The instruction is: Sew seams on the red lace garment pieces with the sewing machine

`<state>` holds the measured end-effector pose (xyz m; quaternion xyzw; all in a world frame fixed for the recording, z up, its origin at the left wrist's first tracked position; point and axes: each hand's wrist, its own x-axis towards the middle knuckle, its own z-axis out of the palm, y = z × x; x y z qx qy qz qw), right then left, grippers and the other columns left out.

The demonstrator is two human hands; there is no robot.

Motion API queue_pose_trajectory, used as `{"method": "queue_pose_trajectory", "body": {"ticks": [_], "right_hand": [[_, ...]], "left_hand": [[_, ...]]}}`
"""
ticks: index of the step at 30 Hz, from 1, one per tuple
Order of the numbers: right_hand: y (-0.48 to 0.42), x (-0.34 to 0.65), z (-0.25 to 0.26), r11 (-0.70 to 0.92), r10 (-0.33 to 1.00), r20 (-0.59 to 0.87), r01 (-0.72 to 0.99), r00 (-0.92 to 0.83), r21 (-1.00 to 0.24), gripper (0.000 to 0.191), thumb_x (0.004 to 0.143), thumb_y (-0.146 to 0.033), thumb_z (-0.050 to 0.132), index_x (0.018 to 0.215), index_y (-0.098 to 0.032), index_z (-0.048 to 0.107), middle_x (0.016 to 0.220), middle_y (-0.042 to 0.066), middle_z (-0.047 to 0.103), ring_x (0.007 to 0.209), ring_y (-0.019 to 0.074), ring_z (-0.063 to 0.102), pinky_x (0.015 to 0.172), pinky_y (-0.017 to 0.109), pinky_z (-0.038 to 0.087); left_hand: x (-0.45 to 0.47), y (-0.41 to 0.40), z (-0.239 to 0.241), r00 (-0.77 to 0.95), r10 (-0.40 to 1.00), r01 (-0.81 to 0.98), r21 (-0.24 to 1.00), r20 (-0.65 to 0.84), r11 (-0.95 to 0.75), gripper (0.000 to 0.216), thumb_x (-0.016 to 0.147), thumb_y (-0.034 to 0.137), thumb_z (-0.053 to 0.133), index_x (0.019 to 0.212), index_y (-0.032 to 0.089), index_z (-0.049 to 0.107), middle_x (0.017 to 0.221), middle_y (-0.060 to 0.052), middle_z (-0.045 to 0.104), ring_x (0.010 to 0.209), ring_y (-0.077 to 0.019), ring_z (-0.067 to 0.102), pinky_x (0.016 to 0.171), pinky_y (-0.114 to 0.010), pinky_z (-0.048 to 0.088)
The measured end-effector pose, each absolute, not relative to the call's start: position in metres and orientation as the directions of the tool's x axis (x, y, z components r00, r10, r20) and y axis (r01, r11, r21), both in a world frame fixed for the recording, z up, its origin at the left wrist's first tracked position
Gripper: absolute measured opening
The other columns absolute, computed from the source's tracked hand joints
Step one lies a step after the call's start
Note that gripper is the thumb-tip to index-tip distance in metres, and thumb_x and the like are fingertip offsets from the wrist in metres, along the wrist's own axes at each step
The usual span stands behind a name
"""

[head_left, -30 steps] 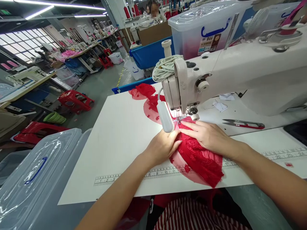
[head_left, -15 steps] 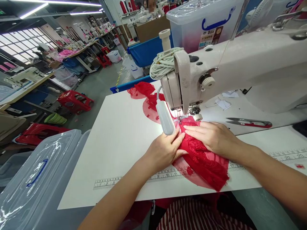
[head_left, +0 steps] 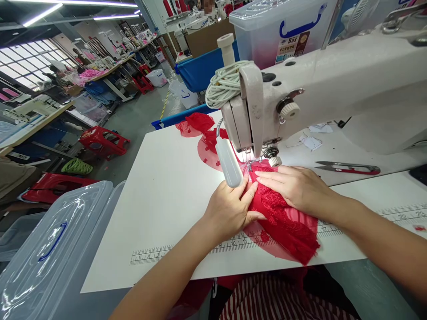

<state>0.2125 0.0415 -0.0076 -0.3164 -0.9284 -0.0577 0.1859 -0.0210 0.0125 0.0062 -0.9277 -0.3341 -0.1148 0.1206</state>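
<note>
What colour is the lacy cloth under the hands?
Red: the red lace fabric shows best in the head view.

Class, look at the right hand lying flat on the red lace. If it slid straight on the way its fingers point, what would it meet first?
The right hand points left across the lace. It would probably meet the left hand first, at its fingertips beside the lamp; depth there is hard to judge.

White table (head_left: 167, 195), red lace (head_left: 283, 222), snips (head_left: 347, 168)
</note>
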Motion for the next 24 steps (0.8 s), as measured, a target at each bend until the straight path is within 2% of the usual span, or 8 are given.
{"method": "queue_pose_trajectory", "body": {"ticks": [5,10,14,17,20,24], "right_hand": [[0.044,0.211,-0.009,0.774,0.593,0.376,0.632,-0.712,-0.025,0.034,0.093,-0.018,0.047,0.122,-0.016,0.064,0.128,0.007,0.065,0.094,0.0224,0.062,0.068,0.036,0.052],[0.046,0.209,-0.006,0.763,0.600,0.384,0.646,-0.702,-0.010,0.033,0.093,-0.015,0.045,0.121,-0.017,0.064,0.127,0.005,0.065,0.091,0.0216,0.062,0.065,0.034,0.050],[0.048,0.211,-0.005,0.769,0.597,0.379,0.639,-0.707,-0.021,0.035,0.092,-0.013,0.045,0.122,-0.017,0.063,0.128,0.006,0.065,0.089,0.0216,0.061,0.068,0.035,0.050],[0.049,0.214,-0.005,0.785,0.587,0.390,0.616,-0.709,-0.061,0.039,0.089,-0.009,0.045,0.124,-0.016,0.062,0.128,0.006,0.065,0.088,0.0216,0.060,0.071,0.036,0.050],[0.047,0.217,-0.003,0.819,0.548,0.419,0.565,-0.724,-0.095,0.047,0.082,0.001,0.042,0.119,-0.018,0.064,0.131,0.005,0.063,0.091,0.0210,0.057,0.075,0.037,0.048],[0.043,0.216,0.000,0.877,0.459,0.466,0.469,-0.756,-0.104,0.039,0.082,0.004,0.040,0.100,-0.017,0.068,0.117,0.005,0.069,0.098,0.0210,0.055,0.080,0.036,0.044]], "left_hand": [[-0.021,0.015,0.005,0.737,0.610,0.666,-0.162,0.291,-0.728,0.083,0.093,0.066,0.013,0.127,0.006,0.059,0.128,-0.023,0.060,0.107,-0.0317,0.057,0.082,-0.043,0.048],[-0.019,0.016,0.005,0.720,0.642,0.690,-0.177,0.265,-0.701,0.084,0.092,0.069,0.014,0.132,0.008,0.055,0.131,-0.021,0.058,0.109,-0.0319,0.055,0.086,-0.044,0.047],[-0.020,0.018,0.005,0.706,0.650,0.704,-0.178,0.281,-0.688,0.081,0.091,0.070,0.020,0.133,0.009,0.054,0.133,-0.020,0.056,0.112,-0.0341,0.054,0.093,-0.051,0.044],[-0.021,0.020,0.005,0.725,0.614,0.675,-0.144,0.312,-0.724,0.083,0.091,0.070,0.017,0.128,0.007,0.057,0.128,-0.022,0.058,0.118,-0.0364,0.051,0.097,-0.056,0.041],[-0.021,0.023,0.007,0.779,0.539,0.590,-0.081,0.322,-0.804,0.075,0.095,0.064,0.017,0.115,0.007,0.062,0.105,-0.017,0.065,0.103,-0.0295,0.059,0.086,-0.047,0.049],[-0.020,0.025,0.008,0.795,0.517,0.565,-0.076,0.318,-0.822,0.052,0.100,0.050,0.029,0.092,0.013,0.064,0.076,-0.006,0.060,0.068,-0.0180,0.056,0.065,-0.033,0.048]]}}
